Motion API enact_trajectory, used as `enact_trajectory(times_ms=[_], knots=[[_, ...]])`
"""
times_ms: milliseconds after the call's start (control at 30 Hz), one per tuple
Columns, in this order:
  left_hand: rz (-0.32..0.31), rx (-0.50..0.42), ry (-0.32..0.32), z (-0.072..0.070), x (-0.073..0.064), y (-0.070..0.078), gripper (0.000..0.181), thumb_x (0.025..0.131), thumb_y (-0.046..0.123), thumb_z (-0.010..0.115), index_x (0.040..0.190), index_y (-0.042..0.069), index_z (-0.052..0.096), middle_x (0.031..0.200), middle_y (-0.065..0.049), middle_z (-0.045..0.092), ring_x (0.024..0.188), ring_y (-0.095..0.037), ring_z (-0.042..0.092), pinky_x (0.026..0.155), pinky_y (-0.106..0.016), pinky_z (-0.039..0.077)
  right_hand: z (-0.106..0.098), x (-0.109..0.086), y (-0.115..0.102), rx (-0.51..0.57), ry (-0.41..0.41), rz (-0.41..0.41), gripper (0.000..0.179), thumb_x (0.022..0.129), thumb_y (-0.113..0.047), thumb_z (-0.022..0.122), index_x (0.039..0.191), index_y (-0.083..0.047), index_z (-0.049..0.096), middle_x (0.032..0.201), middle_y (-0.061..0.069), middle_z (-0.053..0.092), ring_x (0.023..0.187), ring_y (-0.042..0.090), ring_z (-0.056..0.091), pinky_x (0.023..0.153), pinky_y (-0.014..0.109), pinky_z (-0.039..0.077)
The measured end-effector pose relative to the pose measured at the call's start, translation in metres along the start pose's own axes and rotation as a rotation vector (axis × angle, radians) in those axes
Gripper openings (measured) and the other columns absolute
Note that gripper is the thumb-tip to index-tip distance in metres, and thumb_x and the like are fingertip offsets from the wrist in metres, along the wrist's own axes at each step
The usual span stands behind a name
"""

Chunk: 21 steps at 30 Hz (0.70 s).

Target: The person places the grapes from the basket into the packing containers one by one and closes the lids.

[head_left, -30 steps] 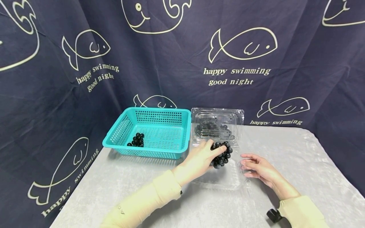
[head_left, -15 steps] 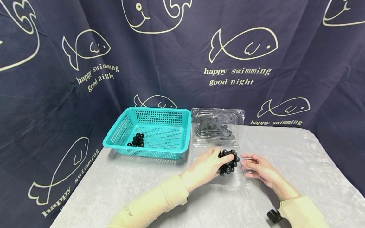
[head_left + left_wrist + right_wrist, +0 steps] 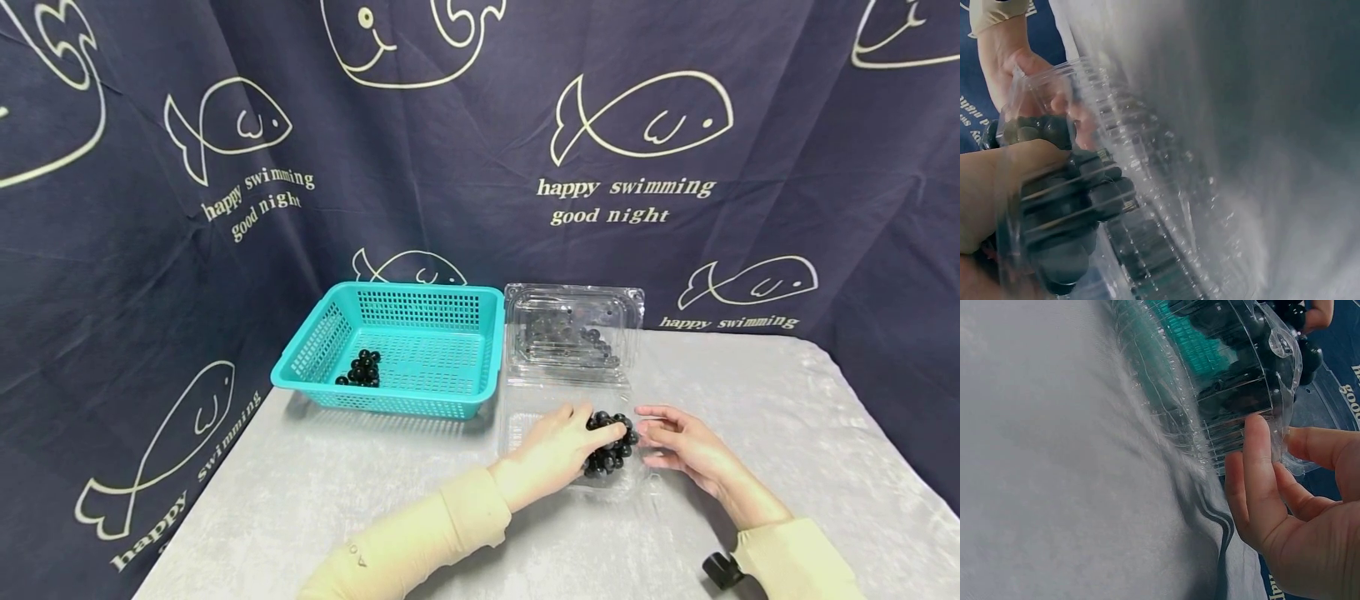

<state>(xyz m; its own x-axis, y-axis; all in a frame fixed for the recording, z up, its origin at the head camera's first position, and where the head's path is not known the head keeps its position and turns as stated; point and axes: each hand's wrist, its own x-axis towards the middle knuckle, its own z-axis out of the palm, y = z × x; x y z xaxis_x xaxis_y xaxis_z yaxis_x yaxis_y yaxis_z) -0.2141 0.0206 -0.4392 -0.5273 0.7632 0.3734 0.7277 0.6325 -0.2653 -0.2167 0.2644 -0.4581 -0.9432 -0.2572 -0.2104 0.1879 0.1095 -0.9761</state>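
Observation:
My left hand (image 3: 555, 443) grips a bunch of dark grapes (image 3: 611, 454), its thumb lying across them. The bunch is low over the base of a clear plastic clamshell box (image 3: 517, 429), at the right front part. Through the box wall in the left wrist view, the grapes (image 3: 1063, 253) show close behind the plastic. My right hand (image 3: 690, 448) pinches the box's right rim; in the right wrist view the thumb is inside the rim (image 3: 1277, 394) and the fingers (image 3: 1259, 462) press the outer wall. The box's lid (image 3: 573, 293) stands raised at the back.
A turquoise mesh basket (image 3: 405, 403) stands to the left of the box, with a small cluster of dark grapes (image 3: 363, 371) in its left front corner. Dark round shapes show in the lid. A navy fish-print curtain (image 3: 465, 183) hangs behind the pale tabletop (image 3: 750, 400).
My left hand has moved right and toward me with the bunch of grapes, from near the lid hinge to the right front of the box base. My right hand stays at the rim.

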Motion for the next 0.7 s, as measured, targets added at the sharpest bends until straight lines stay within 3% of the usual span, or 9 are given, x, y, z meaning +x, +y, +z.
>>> enact_trajectory(times_ms=[333, 700], knots=[[0.002, -0.028, -0.014, 0.012, 0.001, 0.005, 0.065, 0.075, 0.027, 0.075, 0.132, 0.036, 0.045, 0.107, -0.003, 0.055, 0.079, -0.014, 0.055, 0.057, -0.020, 0.050, 0.001, -0.001, 0.000, 0.023, 0.009, 0.012, 0.058, 0.095, -0.014, 0.053, 0.140, 0.010, 0.025, 0.102, -0.006, 0.060, 0.086, 0.011, 0.061, 0.078, 0.035, 0.056], [0.017, -0.058, -0.034, 0.023, 0.002, 0.005, 0.068, 0.073, 0.030, 0.078, 0.132, 0.035, 0.045, 0.110, -0.004, 0.055, 0.080, -0.014, 0.056, 0.056, -0.020, 0.051, 0.002, -0.001, -0.001, 0.024, 0.011, 0.012, 0.059, 0.095, -0.016, 0.055, 0.139, 0.009, 0.027, 0.104, -0.004, 0.060, 0.089, 0.012, 0.062, 0.079, 0.035, 0.056]])
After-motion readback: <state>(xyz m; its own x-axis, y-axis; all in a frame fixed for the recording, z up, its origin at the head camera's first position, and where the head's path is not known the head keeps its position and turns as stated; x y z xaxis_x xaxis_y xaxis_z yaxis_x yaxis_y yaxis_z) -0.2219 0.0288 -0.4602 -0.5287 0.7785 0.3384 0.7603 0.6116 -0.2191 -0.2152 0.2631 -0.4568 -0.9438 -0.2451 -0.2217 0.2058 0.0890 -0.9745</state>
